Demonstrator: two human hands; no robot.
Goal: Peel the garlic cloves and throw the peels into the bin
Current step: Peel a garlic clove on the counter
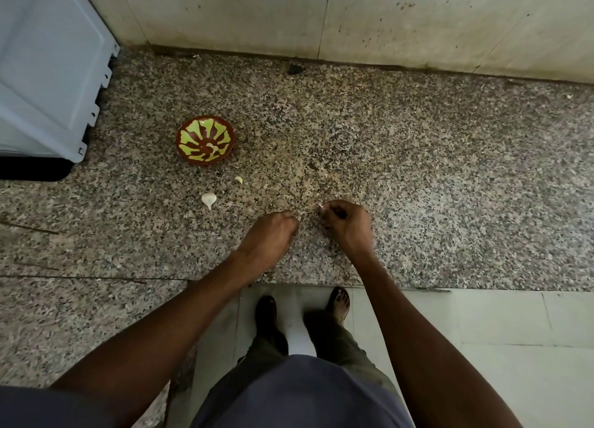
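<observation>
A garlic bulb piece [208, 199] lies on the speckled granite counter [418, 170], with a small loose clove [238, 179] just beyond it. A red bowl with a green pattern [205, 144] stands farther back and holds a peeled clove. My right hand [345, 223] pinches a small pale bit of garlic or peel at its fingertips, just over the counter. My left hand [273, 231] sits curled beside it, fingers tucked under; what it holds is hidden. The two hands are a short gap apart.
A pale blue-grey appliance [48, 74] stands at the back left on a black base. A stained wall [353, 16] closes the counter's far side. The counter's front edge runs near my feet, above a tiled floor [498, 347]. No bin is in view.
</observation>
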